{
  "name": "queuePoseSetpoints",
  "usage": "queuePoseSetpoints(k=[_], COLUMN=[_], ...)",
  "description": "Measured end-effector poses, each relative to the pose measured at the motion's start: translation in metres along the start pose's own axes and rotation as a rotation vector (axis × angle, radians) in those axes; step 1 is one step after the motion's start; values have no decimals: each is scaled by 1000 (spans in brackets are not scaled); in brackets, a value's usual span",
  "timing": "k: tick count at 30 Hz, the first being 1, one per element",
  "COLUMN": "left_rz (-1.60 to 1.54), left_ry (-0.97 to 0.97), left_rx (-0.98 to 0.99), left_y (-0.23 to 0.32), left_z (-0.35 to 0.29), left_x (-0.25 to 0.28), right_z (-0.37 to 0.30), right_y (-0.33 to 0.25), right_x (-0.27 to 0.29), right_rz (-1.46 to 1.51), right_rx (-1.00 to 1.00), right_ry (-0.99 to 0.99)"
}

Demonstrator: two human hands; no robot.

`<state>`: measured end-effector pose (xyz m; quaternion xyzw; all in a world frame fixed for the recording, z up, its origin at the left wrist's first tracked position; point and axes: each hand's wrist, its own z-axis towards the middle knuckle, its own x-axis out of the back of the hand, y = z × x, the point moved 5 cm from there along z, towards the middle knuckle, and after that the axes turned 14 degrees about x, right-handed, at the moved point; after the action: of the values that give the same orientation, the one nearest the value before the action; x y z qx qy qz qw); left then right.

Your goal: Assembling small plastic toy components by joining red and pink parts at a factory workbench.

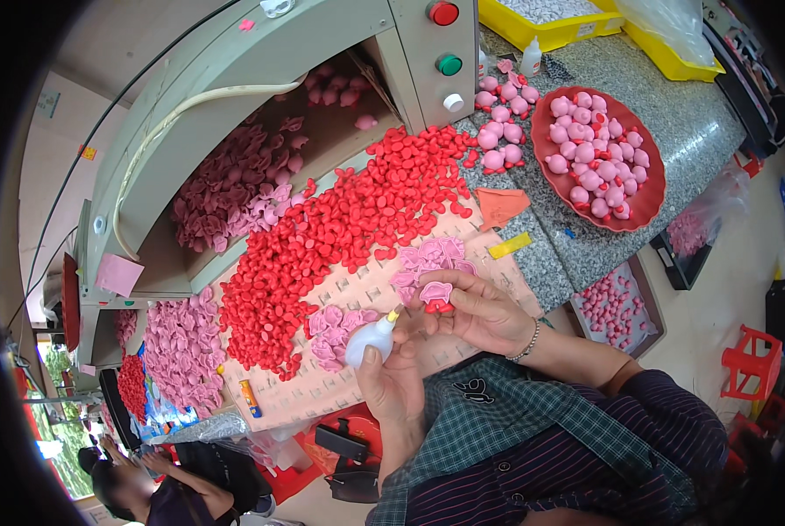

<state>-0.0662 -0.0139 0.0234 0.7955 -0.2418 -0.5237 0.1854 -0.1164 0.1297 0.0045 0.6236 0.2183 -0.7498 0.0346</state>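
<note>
My left hand (391,383) is closed around a small white squeeze bottle (371,343) with a yellow tip. The tip points up toward my right hand (491,317), which pinches a pink moulded piece (436,290) with a red part (439,307) at its lower edge. Whether the tip touches the piece I cannot tell. Beside the bottle lies a small heap of pink pieces (329,331), and another pink heap (427,259) sits just beyond my right hand. A wide pile of small red parts (340,230) spreads over the paper-covered bench top.
A grey machine housing (169,114) arches over more pink pieces. At the right stands a red bowl (654,188) of pink balls with red parts. Yellow trays (541,22) are at the back, and a box (616,307) of pink pieces stands lower. Another person (147,482) sits at lower left.
</note>
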Motion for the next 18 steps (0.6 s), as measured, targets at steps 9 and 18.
queuePoseSetpoints(k=[9,18], left_rz=[265,553], left_ry=[53,176], left_rx=[-401,-692], left_y=[10,18], left_z=[-7,-21], left_x=[-15,-33], right_z=[0,0], right_y=[0,-1], right_x=[0,-11], right_rz=[10,-114], right_rx=[-33,-33], right_ry=[6,44])
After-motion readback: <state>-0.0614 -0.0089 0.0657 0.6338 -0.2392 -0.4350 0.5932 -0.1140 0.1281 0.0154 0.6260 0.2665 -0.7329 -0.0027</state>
